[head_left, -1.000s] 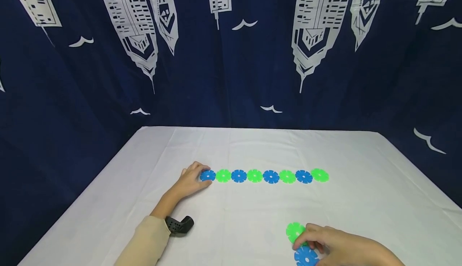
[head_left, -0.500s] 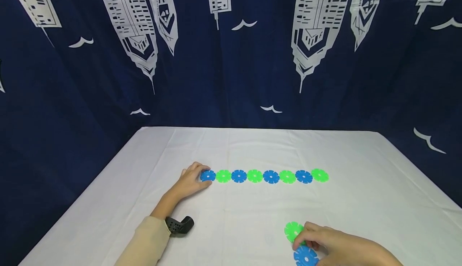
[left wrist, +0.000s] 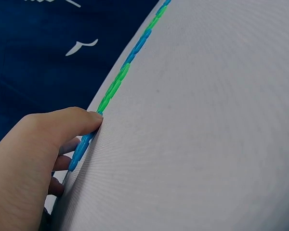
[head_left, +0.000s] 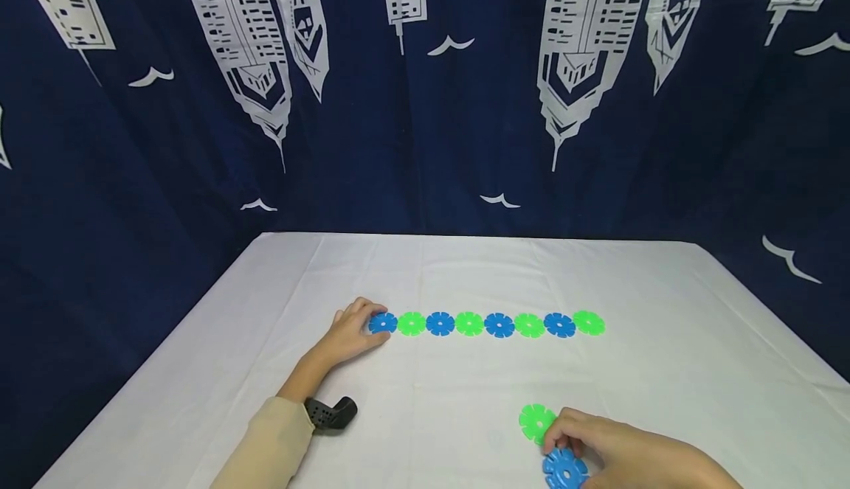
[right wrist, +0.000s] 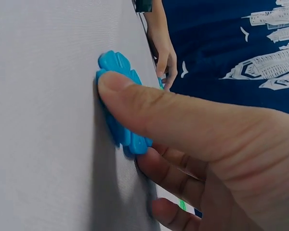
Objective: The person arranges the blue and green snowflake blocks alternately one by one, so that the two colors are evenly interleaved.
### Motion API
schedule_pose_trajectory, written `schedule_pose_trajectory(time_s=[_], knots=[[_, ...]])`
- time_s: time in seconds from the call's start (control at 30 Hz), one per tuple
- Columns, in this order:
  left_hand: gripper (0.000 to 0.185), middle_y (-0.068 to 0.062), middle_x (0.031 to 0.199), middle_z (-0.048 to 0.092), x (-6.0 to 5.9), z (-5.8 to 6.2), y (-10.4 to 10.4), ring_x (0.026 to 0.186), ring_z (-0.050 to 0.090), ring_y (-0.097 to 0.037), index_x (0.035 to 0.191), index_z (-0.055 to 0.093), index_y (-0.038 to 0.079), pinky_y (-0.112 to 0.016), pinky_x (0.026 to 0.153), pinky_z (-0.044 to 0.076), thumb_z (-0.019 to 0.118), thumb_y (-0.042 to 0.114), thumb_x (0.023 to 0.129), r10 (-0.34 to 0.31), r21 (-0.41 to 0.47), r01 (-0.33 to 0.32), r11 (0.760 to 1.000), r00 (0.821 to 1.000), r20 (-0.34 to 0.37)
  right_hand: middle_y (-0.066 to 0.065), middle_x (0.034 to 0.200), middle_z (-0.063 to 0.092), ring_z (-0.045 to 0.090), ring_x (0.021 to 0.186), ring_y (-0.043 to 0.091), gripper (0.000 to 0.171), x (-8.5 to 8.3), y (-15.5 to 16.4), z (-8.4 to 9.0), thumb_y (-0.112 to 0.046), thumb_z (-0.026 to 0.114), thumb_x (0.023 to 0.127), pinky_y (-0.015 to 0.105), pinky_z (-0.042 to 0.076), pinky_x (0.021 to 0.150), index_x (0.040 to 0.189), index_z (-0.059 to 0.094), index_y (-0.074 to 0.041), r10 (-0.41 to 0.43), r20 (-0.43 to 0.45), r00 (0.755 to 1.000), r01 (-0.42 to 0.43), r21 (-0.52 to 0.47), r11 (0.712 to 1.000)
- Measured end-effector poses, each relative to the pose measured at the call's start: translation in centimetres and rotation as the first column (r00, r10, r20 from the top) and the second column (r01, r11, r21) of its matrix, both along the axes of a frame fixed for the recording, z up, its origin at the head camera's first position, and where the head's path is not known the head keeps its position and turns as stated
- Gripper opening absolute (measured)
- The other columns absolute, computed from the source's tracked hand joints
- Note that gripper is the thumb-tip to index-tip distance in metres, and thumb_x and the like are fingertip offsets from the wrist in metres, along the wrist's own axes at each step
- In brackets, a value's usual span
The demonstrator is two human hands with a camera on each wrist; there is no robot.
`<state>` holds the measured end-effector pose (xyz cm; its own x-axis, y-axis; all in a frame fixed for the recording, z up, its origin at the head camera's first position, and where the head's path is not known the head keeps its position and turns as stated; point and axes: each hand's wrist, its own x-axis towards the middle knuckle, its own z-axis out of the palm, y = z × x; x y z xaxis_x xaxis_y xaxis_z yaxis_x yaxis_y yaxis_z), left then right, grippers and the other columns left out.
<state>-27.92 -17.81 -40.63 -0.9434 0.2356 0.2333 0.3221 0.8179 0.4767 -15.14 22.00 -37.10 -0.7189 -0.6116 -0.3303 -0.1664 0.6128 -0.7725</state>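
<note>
A row of several flat notched discs point(head_left: 485, 324), blue and green in turn, lies across the white table point(head_left: 465, 268). My left hand point(head_left: 367, 322) holds the row's left end. Its thumb and curled fingers point(left wrist: 86, 123) pinch the leftmost blue disc point(head_left: 382, 323), which the left wrist view shows edge-on as the blue disc point(left wrist: 82, 144). Near the front edge my right hand point(head_left: 563, 451) pinches a loose blue disc point(head_left: 565, 470) that lies flat on the cloth. In the right wrist view the thumb presses on this blue disc point(right wrist: 116, 91), with fingers below. A loose green disc point(head_left: 534, 422) lies just beside it.
A dark blue curtain point(head_left: 425, 105) with white tower prints hangs close behind the table. A black wrist camera point(head_left: 330, 413) sits at my left sleeve. The white cloth shows bare between the row and the two loose discs.
The loose green disc has slid a little to the left and away from me. My right hand has shifted slightly on the blue disc. The left hand and the row stay still.
</note>
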Motion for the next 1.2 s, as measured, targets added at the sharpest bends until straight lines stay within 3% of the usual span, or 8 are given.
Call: schedule_pose_trajectory(time_s=[0.13, 0.23, 0.3, 0.43, 0.63, 0.87, 1.0, 1.2], knots=[[0.045, -0.004, 0.112, 0.052, -0.1, 0.0, 0.0, 0.105, 0.049, -0.02, 0.116, 0.058, 0.012, -0.03, 0.075, 0.026, 0.065, 0.035, 0.077, -0.007, 0.003, 0.007, 1.0, 1.0, -0.002, 0.001, 0.09, 0.048, 0.045, 0.084, 0.009, 0.032, -0.5, 0.3, -0.3, -0.018, 0.069, 0.077, 0.019, 0.039, 0.063, 0.104, 0.052, -0.018, 0.093, -0.027, 0.995, -0.096, -0.121, 0.988], [0.046, -0.004, 0.112, 0.052, -0.1, 0.0, 0.0, 0.105, 0.049, -0.02, 0.116, 0.058, 0.012, -0.029, 0.075, 0.026, 0.065, 0.035, 0.078, -0.007, 0.001, 0.007, 1.0, 1.0, 0.004, 0.005, 0.079, 0.045, 0.044, 0.074, 0.001, 0.025, -1.3, 0.6, -0.6, -0.009, 0.058, 0.085, 0.021, 0.034, 0.058, 0.107, 0.047, -0.008, 0.212, -0.049, 0.976, -0.217, -0.291, 0.932], [0.045, -0.005, 0.112, 0.052, -0.1, 0.1, 0.0, 0.105, 0.049, -0.02, 0.116, 0.057, 0.012, -0.03, 0.075, 0.026, 0.065, 0.035, 0.078, -0.008, 0.001, 0.008, 1.0, 1.0, 0.005, 0.011, 0.079, 0.043, 0.042, 0.07, 0.001, 0.024, -1.7, 0.6, -0.6, -0.005, 0.052, 0.088, 0.023, 0.032, 0.056, 0.111, 0.044, -0.001, 0.243, -0.023, 0.97, -0.233, -0.386, 0.893], [0.046, -0.006, 0.113, 0.052, -0.2, 0.3, -0.1, 0.105, 0.049, -0.022, 0.117, 0.057, 0.012, -0.03, 0.076, 0.026, 0.065, 0.034, 0.078, -0.01, -0.007, 0.01, 1.0, 1.0, -0.002, 0.004, 0.08, 0.045, 0.041, 0.065, 0.005, 0.027, -2.5, 0.6, -0.2, -0.005, 0.049, 0.09, 0.026, 0.033, 0.055, 0.115, 0.041, 0.003, 0.162, -0.061, 0.985, -0.173, -0.417, 0.892], [0.045, -0.006, 0.113, 0.053, -0.1, 0.3, 0.0, 0.106, 0.05, -0.021, 0.116, 0.058, 0.012, -0.029, 0.075, 0.026, 0.065, 0.034, 0.077, -0.007, -0.012, 0.007, 1.0, 1.0, 0.007, -0.003, 0.087, 0.053, 0.051, 0.071, 0.008, 0.028, -4.0, 1.4, 0.3, -0.009, 0.048, 0.092, 0.024, 0.041, 0.06, 0.115, 0.041, 0.005, -0.097, -0.179, 0.979, 0.019, -0.392, 0.92], [0.046, -0.006, 0.114, 0.052, 0.0, 0.2, -0.1, 0.106, 0.049, -0.022, 0.117, 0.057, 0.012, -0.029, 0.076, 0.026, 0.065, 0.034, 0.077, -0.001, -0.015, 0.001, 1.0, 1.0, 0.011, -0.007, 0.085, 0.054, 0.045, 0.06, 0.011, 0.03, -5.7, 2.4, 1.1, -0.022, 0.054, 0.091, 0.025, 0.038, 0.054, 0.115, 0.05, -0.006, -0.406, -0.246, 0.88, 0.325, -0.312, 0.893], [0.046, -0.005, 0.114, 0.052, 0.0, 0.2, -0.1, 0.106, 0.049, -0.021, 0.117, 0.057, 0.012, -0.03, 0.076, 0.026, 0.065, 0.035, 0.078, 0.003, -0.018, -0.002, 1.0, 1.0, 0.013, -0.015, 0.083, 0.053, 0.047, 0.061, 0.009, 0.022, -6.9, 3.2, 1.1, -0.022, 0.052, 0.092, 0.025, 0.039, 0.057, 0.112, 0.049, -0.014, -0.524, -0.266, 0.809, 0.419, -0.366, 0.831], [0.046, -0.005, 0.115, 0.052, -0.1, 0.3, 0.0, 0.107, 0.049, -0.021, 0.117, 0.057, 0.012, -0.03, 0.076, 0.026, 0.065, 0.035, 0.078, 0.004, -0.017, -0.004, 1.0, 1.0, 0.018, -0.02, 0.08, 0.049, 0.048, 0.064, 0.003, 0.011, -8.7, 5.1, 0.7, -0.025, 0.048, 0.093, 0.021, 0.041, 0.059, 0.103, 0.051, -0.02, -0.684, -0.303, 0.663, 0.554, -0.416, 0.721]])
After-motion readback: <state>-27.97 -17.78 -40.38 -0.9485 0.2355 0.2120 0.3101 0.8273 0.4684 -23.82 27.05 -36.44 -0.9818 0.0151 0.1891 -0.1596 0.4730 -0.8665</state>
